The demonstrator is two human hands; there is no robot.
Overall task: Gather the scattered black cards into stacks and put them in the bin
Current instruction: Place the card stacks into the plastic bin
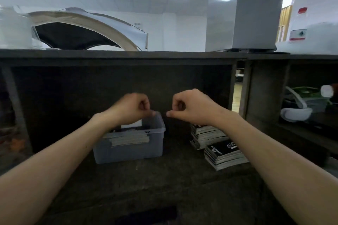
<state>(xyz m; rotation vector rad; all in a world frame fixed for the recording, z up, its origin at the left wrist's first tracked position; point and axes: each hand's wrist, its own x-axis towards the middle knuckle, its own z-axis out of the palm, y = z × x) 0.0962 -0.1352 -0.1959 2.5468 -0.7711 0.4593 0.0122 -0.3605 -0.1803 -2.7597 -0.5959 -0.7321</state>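
A translucent grey bin (128, 151) stands on the dark table in the middle, with a stack of black cards (129, 138) lying inside it. Two more stacks of black cards lie to its right: a far stack (206, 136) and a near stack (225, 154) with white print on its top card. My left hand (130, 108) hovers above the bin's far rim, fingers curled, nothing in it. My right hand (190, 106) hovers above the gap between the bin and the far stack, fingers curled and holding nothing.
A dark shelf wall (118, 82) rises behind the bin. To the right, a side compartment holds a white headset (296, 113). A grey pillar (259, 9) stands on the shelf top. The dark table surface (155, 188) stretches toward me.
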